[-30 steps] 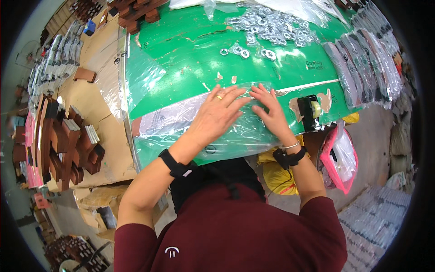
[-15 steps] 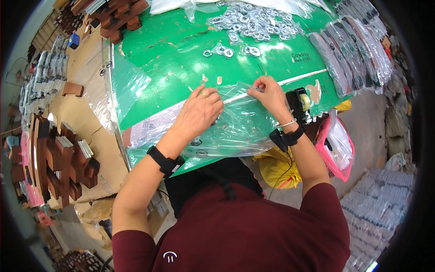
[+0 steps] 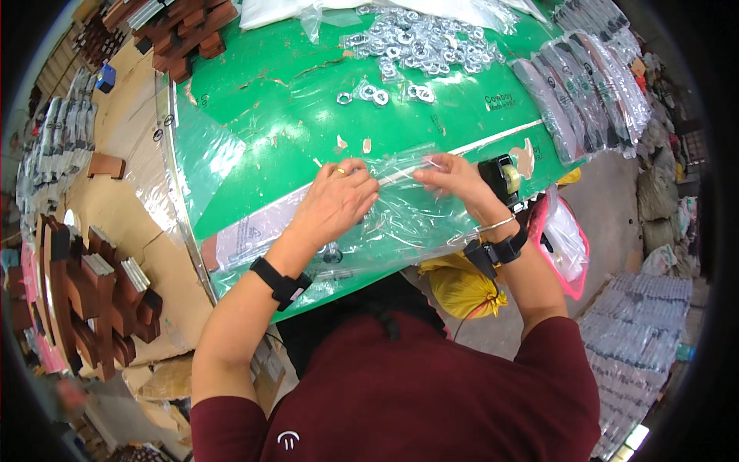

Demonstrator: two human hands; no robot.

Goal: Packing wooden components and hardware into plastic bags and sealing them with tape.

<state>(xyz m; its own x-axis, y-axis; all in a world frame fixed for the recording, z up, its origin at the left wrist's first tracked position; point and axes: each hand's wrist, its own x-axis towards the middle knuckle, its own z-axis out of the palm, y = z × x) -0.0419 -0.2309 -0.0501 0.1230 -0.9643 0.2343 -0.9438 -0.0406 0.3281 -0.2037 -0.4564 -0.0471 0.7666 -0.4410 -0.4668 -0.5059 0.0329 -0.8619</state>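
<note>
One green worktop (image 3: 262, 131), near edge at the person's waist, bare stretch open across the middle. Clear bag (image 3: 408, 208) lies along the near edge, brown strip at its left end. Wrapped packs (image 3: 585, 96) block the right end; small bagged metal rings (image 3: 423, 46) crowd the far side; brown pieces (image 3: 185, 38) stacked far left. Left hand (image 3: 335, 200): fingers bent on the film, cannot tell if gripping. Right hand (image 3: 453, 182): pinches film. Black tape dispenser (image 3: 496, 175) just beside it. Torn scraps (image 3: 366, 145) beyond left hand.

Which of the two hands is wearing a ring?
The left hand: a gold-coloured ring shows on one finger, while none is visible on the right hand.
</note>
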